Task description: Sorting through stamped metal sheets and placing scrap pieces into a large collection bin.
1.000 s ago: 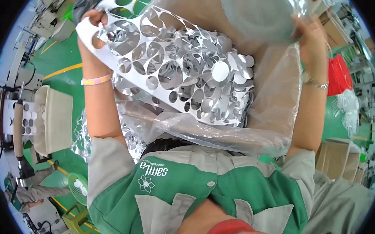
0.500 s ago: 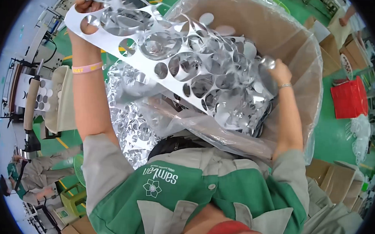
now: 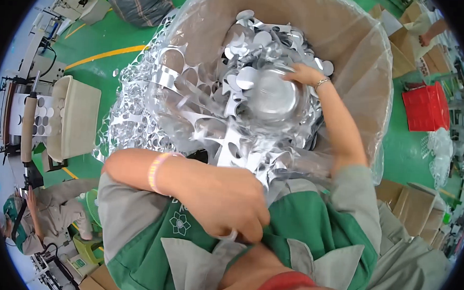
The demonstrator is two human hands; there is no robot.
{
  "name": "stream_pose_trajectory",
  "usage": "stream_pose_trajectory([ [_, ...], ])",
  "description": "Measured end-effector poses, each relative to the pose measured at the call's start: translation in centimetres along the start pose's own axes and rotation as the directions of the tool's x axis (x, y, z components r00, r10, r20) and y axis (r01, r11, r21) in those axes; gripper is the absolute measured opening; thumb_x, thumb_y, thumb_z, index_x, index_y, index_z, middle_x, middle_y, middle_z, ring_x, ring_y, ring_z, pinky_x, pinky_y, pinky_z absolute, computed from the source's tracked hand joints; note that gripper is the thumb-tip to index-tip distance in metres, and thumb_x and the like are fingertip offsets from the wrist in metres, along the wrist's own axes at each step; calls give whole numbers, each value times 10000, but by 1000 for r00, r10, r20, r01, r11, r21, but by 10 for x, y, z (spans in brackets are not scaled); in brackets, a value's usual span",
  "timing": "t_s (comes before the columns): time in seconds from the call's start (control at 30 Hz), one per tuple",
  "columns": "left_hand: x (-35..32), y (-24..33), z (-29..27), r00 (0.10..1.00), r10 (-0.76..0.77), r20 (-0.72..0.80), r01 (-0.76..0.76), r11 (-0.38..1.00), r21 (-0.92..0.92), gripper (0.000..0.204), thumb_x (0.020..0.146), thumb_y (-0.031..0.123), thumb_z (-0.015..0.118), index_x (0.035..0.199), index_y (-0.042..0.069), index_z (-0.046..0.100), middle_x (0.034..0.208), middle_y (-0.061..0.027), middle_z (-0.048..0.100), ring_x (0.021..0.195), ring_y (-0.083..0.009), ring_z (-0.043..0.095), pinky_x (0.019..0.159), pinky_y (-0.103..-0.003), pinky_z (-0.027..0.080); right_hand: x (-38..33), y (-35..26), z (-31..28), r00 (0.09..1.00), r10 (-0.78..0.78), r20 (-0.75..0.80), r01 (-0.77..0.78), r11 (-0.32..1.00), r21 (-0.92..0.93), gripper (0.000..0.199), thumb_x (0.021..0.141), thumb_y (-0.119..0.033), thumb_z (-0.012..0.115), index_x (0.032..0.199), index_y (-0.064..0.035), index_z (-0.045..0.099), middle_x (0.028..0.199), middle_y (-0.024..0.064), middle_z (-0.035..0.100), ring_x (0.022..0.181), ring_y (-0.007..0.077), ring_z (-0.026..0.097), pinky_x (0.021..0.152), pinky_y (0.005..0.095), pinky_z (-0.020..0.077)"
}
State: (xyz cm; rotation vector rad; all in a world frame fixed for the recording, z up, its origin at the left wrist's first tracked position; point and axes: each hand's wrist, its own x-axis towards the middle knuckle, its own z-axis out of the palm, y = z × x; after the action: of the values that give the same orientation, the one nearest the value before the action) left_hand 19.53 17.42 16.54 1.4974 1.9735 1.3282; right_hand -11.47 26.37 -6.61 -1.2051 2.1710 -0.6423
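My left hand (image 3: 229, 200) is drawn in close to my chest with its fingers curled. A small pale bit shows at its fingertips, too little to name. Over the discs, my right hand (image 3: 305, 75) grips the edge of a clear, round, bowl-like container (image 3: 276, 97), blurred by motion. Beneath it lies a heap of silver and white discs (image 3: 243, 77) in a large carton (image 3: 347, 46) lined with clear plastic. Silver sheet punched with round holes (image 3: 235, 140) runs from the heap toward my left forearm.
A pile of punched silver scrap (image 3: 131, 118) lies left of the carton on the green floor. Further left stands a cream bin (image 3: 78, 116) beside a machine. A red basket (image 3: 425, 108) and open cardboard boxes (image 3: 410, 207) stand at right. A person (image 3: 50, 214) sits at lower left.
My left hand has come down from the far left to my chest, and the raised punched sheet has dropped. My right hand has moved left over the heap with the clear container.
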Motion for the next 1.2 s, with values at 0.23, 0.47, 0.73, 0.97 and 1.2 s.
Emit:
stream_pose_trajectory([
  [0.23, -36, 18, -21, 984, -7, -180, 14, 999, 37, 113, 591, 128, 565, 584, 102, 455, 631, 0, 453, 542, -187, 467, 452, -294, 325, -55, 49, -89, 758, 259, -599, -355, 934, -44, 422, 617, -239, 716, 863, 27, 499, 779, 172, 588, 723, 235, 577, 647, 327, 458],
  [0.47, -56, -32, -78, 648, -233, -726, 362, 932, 25, 357, 789, 284, 511, 571, 4, 553, 688, -101, 578, 627, -173, 541, 544, -253, 398, -102, -31, -103, 691, 295, -660, -79, 938, 337, 476, 674, -357, 678, 903, -11, 444, 808, 147, 547, 791, 232, 537, 683, 329, 422],
  [0.73, -42, -163, -131, 382, -440, -813, 214, 898, -385, 127, 779, 98, 502, 723, 16, 581, 653, 10, 518, 555, -52, 443, 490, -173, 331, -298, -83, -176, -260, -194, -946, 230, 939, -256, 180, 861, -178, 444, 788, -33, 521, 700, -6, 468, 617, 74, 430, 566, 211, 358],
  [0.97, -24, -224, -108, 515, -583, -628, 216, 798, -563, 119, 777, 75, 472, 743, 27, 575, 588, 28, 491, 479, -40, 432, 430, -169, 323, -492, -288, -126, 594, -139, -792, -406, 799, -445, 259, 723, -287, 554, 789, -48, 481, 566, 2, 378, 556, 155, 365, 591, 273, 307],
  [1.2, -44, -197, -99, 462, -588, -664, 194, 797, -572, 79, 762, 74, 518, 746, 22, 576, 590, 34, 489, 471, -23, 418, 425, -146, 305, -455, -341, -83, 640, -425, -640, -269, 655, -706, 220, 721, -301, 561, 672, -130, 432, 585, -10, 357, 491, 134, 273, 524, 311, 251],
])
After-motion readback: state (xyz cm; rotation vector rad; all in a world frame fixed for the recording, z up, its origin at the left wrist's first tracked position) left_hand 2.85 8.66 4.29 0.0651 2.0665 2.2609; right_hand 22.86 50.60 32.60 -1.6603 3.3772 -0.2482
